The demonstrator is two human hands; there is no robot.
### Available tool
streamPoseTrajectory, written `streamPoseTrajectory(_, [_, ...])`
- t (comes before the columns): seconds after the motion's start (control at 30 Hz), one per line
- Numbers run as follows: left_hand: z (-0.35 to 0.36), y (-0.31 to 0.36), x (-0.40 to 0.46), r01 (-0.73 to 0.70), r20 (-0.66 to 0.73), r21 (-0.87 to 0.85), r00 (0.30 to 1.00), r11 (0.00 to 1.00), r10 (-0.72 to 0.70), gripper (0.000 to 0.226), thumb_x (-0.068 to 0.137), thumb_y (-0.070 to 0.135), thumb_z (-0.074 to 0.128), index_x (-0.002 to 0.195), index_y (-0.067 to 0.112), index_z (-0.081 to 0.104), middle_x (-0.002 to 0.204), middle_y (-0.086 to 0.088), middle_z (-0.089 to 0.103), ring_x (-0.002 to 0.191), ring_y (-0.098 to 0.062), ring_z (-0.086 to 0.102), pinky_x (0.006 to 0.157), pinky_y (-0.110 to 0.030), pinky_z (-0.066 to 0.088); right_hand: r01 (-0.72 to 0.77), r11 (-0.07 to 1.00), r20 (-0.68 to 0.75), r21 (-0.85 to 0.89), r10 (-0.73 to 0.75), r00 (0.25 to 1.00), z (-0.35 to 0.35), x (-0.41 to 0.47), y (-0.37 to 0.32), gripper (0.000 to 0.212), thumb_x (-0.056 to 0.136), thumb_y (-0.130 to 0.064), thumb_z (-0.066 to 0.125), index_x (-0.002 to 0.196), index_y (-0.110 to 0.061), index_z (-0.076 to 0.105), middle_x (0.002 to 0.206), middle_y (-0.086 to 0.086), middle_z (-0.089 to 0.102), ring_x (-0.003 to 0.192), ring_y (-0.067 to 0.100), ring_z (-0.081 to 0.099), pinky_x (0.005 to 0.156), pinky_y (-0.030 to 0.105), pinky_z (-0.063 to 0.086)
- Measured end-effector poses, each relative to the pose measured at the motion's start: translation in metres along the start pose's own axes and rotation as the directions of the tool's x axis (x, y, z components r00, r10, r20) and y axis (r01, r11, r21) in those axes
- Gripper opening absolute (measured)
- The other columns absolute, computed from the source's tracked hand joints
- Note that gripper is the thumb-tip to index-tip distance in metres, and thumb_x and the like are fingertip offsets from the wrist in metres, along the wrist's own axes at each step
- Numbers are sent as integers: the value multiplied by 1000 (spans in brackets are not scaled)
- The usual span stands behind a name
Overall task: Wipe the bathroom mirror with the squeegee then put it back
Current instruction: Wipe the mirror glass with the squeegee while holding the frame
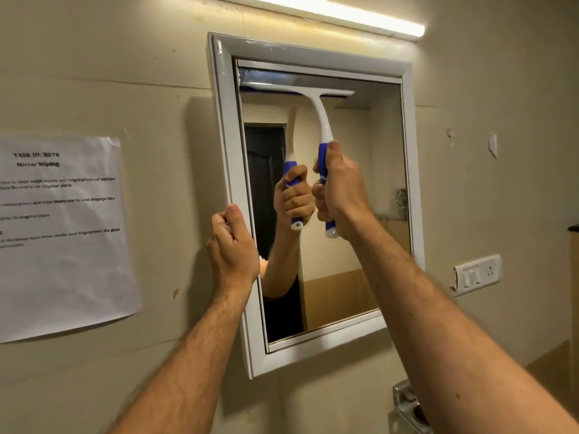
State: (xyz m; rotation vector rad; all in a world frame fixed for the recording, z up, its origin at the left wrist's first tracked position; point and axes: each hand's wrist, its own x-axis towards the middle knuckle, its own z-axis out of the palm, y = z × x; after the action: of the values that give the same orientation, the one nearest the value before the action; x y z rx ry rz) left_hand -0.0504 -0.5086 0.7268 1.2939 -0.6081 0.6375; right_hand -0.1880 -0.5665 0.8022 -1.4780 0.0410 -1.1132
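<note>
The white-framed bathroom mirror (369,189) hangs on the beige wall. A white squeegee (319,114) with a blue grip has its blade pressed flat against the top left of the glass. My right hand (340,192) is shut around the blue handle, below the blade. My left hand (233,245) grips the left edge of the mirror frame (227,145), thumb up on the frame's front. The glass reflects the squeegee and my right hand.
A printed task sheet (62,233) is taped to the wall on the left. A tube light (344,14) glows above the mirror. A white switch plate (477,274) sits to the right, and a metal holder (407,402) is below the mirror.
</note>
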Motion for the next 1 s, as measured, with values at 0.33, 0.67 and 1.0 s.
streamPoseTrajectory(0.33, [1, -3, 2, -29, -19, 8, 999, 1000, 29, 31, 100, 36, 30, 90, 13, 47, 65, 14, 43, 59, 24, 44, 51, 4, 32, 26, 999, -21, 29, -26, 999, -2, -2, 12, 53, 103, -34, 25, 59, -13, 46, 28, -6, 44, 21, 0, 37, 30, 7, 29])
streamPoseTrajectory(0.67, [-2, 0, 1, -43, -23, 30, 999, 999, 44, 34, 100, 37, 28, 90, 11, 48, 65, 8, 48, 56, -1, 47, 49, 1, 34, 23, 998, -39, 58, -20, 999, -1, 7, 13, 51, 102, -37, 28, 59, -17, 48, 32, -8, 46, 25, 0, 41, 31, 8, 33])
streamPoseTrajectory(1.0, [-1, -1, 2, -58, -18, 31, 998, 998, 59, 34, 100, 34, 29, 89, 9, 49, 65, 8, 47, 56, -5, 45, 48, 2, 33, 69, 995, -51, -67, -73, 996, -21, -3, 9, 49, 104, -28, 25, 61, -15, 46, 28, -7, 46, 25, 1, 41, 28, 7, 29])
